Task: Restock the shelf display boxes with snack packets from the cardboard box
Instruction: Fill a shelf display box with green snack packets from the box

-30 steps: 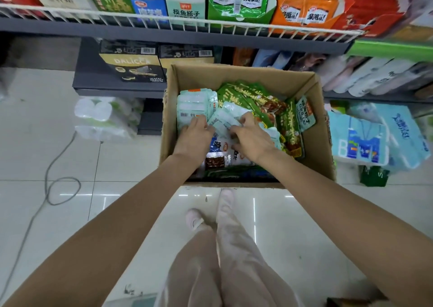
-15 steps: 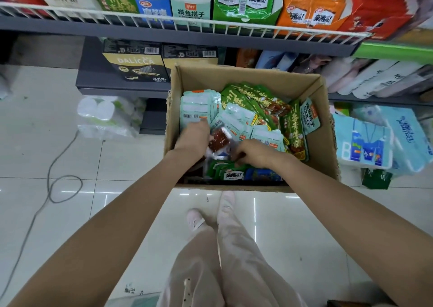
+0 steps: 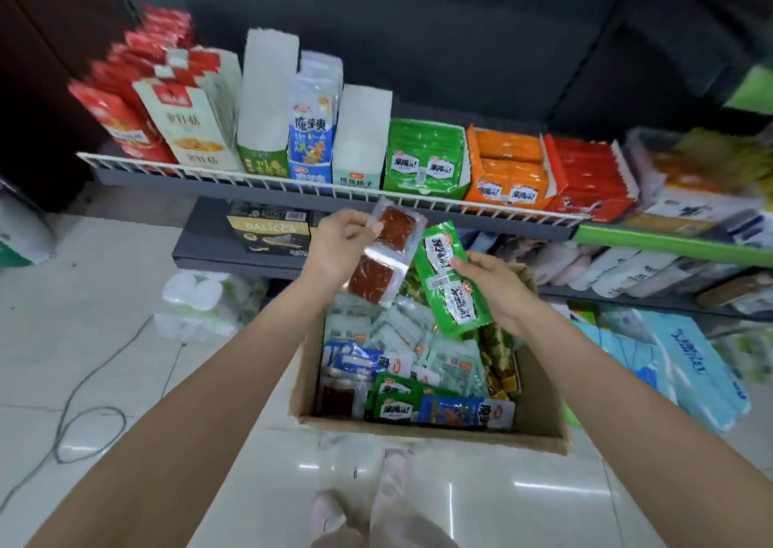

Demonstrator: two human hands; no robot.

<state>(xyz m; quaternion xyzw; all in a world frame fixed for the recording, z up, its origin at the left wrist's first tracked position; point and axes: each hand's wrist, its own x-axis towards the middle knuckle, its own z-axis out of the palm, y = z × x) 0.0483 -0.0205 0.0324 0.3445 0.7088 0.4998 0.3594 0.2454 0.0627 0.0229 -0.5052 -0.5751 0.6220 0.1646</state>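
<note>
Right hand (image 3: 491,286) is gripping green packets (image 3: 449,280), long axis pointing up-left; green display box (image 3: 424,156) is sitting straight above. Left hand (image 3: 339,246) is pinching clear red packets (image 3: 387,255).

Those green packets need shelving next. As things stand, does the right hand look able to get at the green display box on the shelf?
Probably yes: the right hand grips green packets just below the green display box, whose open top is unobstructed above the wire rail.

Head-worn camera looks forward and down, close over cardboard box (image 3: 539,426) and shelf (image 3: 334,186).
</note>
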